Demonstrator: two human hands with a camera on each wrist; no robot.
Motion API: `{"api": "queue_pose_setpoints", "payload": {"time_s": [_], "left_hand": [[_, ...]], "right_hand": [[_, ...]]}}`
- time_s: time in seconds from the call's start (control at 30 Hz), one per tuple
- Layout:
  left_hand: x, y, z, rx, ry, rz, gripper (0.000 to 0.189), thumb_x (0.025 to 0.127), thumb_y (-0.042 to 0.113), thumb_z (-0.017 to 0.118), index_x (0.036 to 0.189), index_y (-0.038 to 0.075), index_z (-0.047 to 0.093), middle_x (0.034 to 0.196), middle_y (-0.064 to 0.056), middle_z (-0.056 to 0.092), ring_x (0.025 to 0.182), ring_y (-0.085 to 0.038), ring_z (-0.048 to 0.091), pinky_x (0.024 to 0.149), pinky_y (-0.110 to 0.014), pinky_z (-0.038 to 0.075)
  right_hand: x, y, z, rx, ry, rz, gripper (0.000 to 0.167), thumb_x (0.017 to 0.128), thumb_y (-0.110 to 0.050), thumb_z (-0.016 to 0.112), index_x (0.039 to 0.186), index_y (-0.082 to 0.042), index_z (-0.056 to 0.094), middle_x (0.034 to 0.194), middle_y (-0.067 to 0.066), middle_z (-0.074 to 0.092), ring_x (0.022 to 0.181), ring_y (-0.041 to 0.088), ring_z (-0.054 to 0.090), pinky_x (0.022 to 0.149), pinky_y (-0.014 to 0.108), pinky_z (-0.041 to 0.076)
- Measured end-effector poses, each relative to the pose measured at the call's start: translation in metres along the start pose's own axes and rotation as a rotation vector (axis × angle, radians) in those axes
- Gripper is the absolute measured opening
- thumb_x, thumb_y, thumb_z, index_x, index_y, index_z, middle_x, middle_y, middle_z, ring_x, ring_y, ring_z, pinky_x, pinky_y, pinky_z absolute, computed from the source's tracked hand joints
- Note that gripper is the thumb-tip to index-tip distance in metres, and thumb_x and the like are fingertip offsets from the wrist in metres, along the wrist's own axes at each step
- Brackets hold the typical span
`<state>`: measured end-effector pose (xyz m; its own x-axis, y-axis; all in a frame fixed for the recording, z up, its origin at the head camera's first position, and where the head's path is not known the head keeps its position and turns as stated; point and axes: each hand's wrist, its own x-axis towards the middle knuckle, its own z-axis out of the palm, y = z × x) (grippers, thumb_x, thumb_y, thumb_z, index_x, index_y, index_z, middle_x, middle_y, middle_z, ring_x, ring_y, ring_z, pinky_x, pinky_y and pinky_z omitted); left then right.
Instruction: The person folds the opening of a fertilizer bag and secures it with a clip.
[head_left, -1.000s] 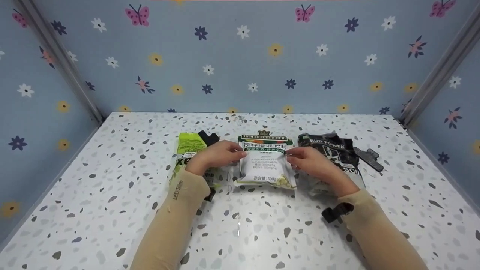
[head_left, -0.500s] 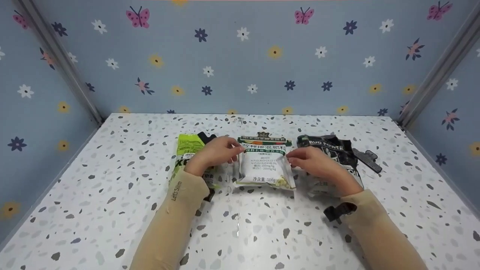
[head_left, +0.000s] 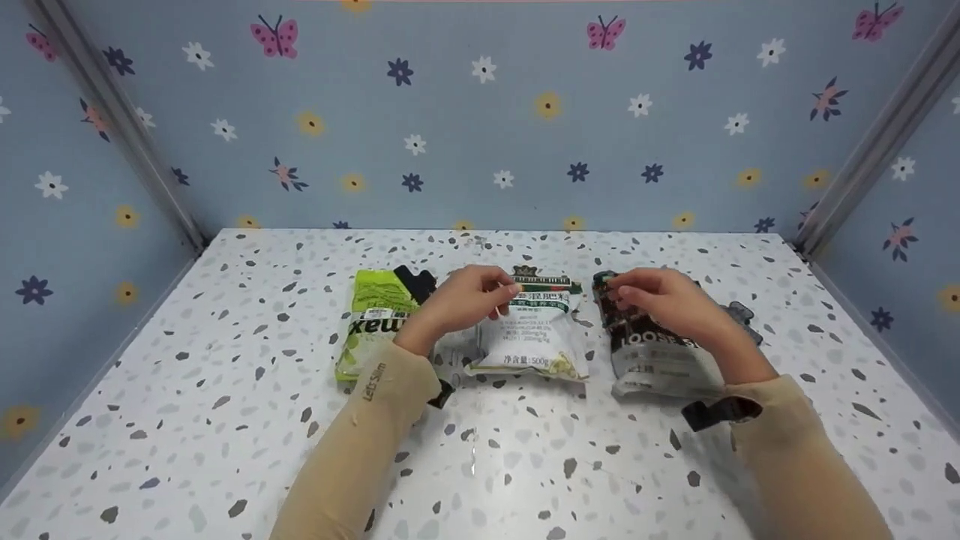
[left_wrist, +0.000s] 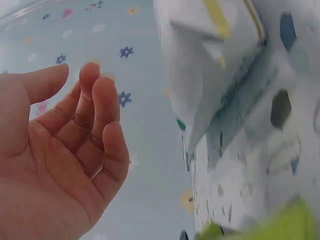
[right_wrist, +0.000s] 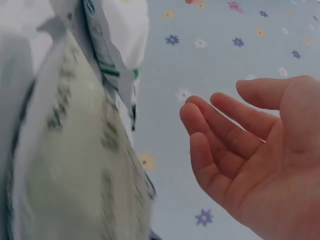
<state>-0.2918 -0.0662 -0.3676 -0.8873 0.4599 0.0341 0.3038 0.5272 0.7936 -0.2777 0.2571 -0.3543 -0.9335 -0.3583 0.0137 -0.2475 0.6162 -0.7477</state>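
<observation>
A white fertilizer bag [head_left: 529,341] with a green band and "500g" print lies flat in the middle of the table. Over its upper left part hovers my left hand [head_left: 469,300], fingers loosely bent; the left wrist view shows nothing in that hand [left_wrist: 65,145], apart from the white bag [left_wrist: 200,75]. My right hand [head_left: 679,304] is above the black-and-grey soil bag [head_left: 649,371] on the right and covers part of it. In the right wrist view its palm is bare, its fingers relaxed and spread from the thumb.
A lime-green bag [head_left: 367,296] lies at the left, partly behind the left forearm, with a black clip [head_left: 416,283] at its top. Beyond the right hand a dark grey clip [head_left: 744,315] shows. Flowered panels [head_left: 480,120] enclose the speckled table [head_left: 517,472].
Both hands have left the white bag's sides. The left hand has moved right and up over the bag; the right hand has moved right, over the black bag. The bags stay in place.
</observation>
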Motion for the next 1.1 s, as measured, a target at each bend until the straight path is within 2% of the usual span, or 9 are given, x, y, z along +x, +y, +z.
{"api": "queue_pose_setpoints", "payload": {"time_s": [0.17,0.27,0.33,0.4,0.53,0.67,0.77,0.93,1.1], "left_hand": [[0.013,0.023,0.022,0.029,-0.053,0.045,0.032,0.103,0.036,0.055,0.119,0.011,0.067,0.091,0.001,0.068,0.085,-0.017,0.065,0.077,-0.034,0.051],[0.025,0.035,0.036,0.012,-0.074,0.057,0.032,0.103,0.037,0.056,0.121,0.012,0.066,0.095,0.002,0.069,0.088,-0.015,0.065,0.078,-0.032,0.052],[0.034,0.042,0.048,-0.032,-0.084,0.052,0.033,0.102,0.037,0.056,0.122,0.012,0.064,0.098,0.001,0.070,0.092,-0.017,0.067,0.079,-0.031,0.052],[0.043,0.049,0.061,-0.088,-0.094,0.033,0.036,0.102,0.038,0.057,0.125,0.011,0.063,0.102,0.001,0.069,0.096,-0.018,0.066,0.081,-0.032,0.052],[0.060,0.062,0.086,-0.182,-0.113,-0.039,0.045,0.100,0.043,0.059,0.133,0.012,0.058,0.115,0.002,0.064,0.106,-0.016,0.062,0.089,-0.033,0.050],[0.072,0.074,0.108,-0.300,-0.110,-0.140,0.054,0.099,0.044,0.061,0.141,0.013,0.051,0.134,0.000,0.056,0.117,-0.015,0.057,0.098,-0.035,0.046],[0.077,0.081,0.121,-0.380,-0.076,-0.208,0.060,0.097,0.044,0.063,0.147,0.014,0.045,0.142,-0.003,0.051,0.119,-0.017,0.056,0.102,-0.037,0.044],[0.082,0.083,0.132,-0.440,0.007,-0.309,0.064,0.095,0.046,0.065,0.147,0.016,0.042,0.146,-0.005,0.048,0.125,-0.022,0.053,0.107,-0.042,0.039],[0.087,0.074,0.138,-0.557,0.001,-0.360,0.071,0.094,0.045,0.066,0.151,0.015,0.036,0.150,-0.005,0.043,0.134,-0.026,0.045,0.113,-0.050,0.030]], "right_hand": [[-0.022,0.013,-0.028,-0.022,0.041,0.039,0.039,0.106,-0.028,0.051,0.135,-0.003,0.058,0.124,0.018,0.065,0.112,0.031,0.062,0.096,0.047,0.047],[-0.034,0.025,-0.043,-0.036,0.066,0.067,0.040,0.107,-0.029,0.049,0.135,-0.002,0.057,0.124,0.020,0.064,0.112,0.031,0.061,0.090,0.033,0.050],[-0.042,0.033,-0.052,-0.040,0.085,0.091,0.042,0.107,-0.030,0.049,0.135,-0.001,0.057,0.124,0.021,0.063,0.110,0.027,0.063,0.085,0.023,0.051],[-0.049,0.041,-0.060,-0.033,0.109,0.103,0.042,0.107,-0.031,0.048,0.135,0.001,0.056,0.124,0.021,0.063,0.106,0.019,0.065,0.081,0.017,0.049],[-0.057,0.055,-0.067,-0.012,0.149,0.107,0.044,0.107,-0.030,0.048,0.136,0.003,0.054,0.124,0.021,0.064,0.099,0.002,0.064,0.080,0.016,0.049],[-0.053,0.067,-0.067,0.003,0.145,0.129,0.045,0.107,-0.028,0.047,0.137,0.005,0.052,0.128,0.024,0.062,0.100,0.000,0.062,0.081,0.016,0.048],[-0.048,0.072,-0.066,-0.025,0.151,0.171,0.047,0.108,-0.031,0.046,0.139,0.004,0.052,0.132,0.025,0.058,0.107,0.012,0.061,0.084,0.021,0.048],[-0.045,0.080,-0.065,-0.054,0.168,0.237,0.052,0.107,-0.039,0.043,0.141,0.000,0.050,0.139,0.025,0.051,0.118,0.036,0.051,0.094,0.045,0.044],[-0.048,0.091,-0.065,-0.050,0.140,0.268,0.055,0.106,-0.042,0.045,0.144,-0.002,0.048,0.147,0.027,0.042,0.125,0.044,0.047,0.099,0.058,0.039]]}}
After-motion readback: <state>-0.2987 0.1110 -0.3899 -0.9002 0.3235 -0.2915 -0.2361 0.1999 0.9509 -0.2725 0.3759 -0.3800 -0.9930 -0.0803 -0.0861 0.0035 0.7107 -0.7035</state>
